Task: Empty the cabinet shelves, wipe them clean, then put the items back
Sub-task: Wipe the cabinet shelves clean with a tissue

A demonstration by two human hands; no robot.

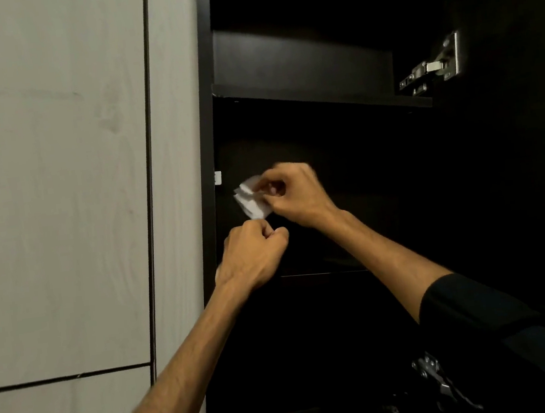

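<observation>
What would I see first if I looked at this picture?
Two bare hands meet in the middle, in front of a dark open cabinet. The right hand pinches a crumpled white tissue, with the left hand closed just below. A shiny metal hinge glints at upper right.

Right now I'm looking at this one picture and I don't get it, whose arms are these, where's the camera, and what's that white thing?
There is no machine here. The camera sits on a person's head, looking forward, so the two bare arms reaching in are that person's own. They stand at an open dark cabinet beside a pale wood-grain panel. The right hand pinches a small crumpled white wipe, paper or cloth, I cannot tell which. The left hand is closed just below it, touching its lower edge. The upper shelf looks bare where it shows; the rest is too dark. The metal parts are door hinges.
</observation>
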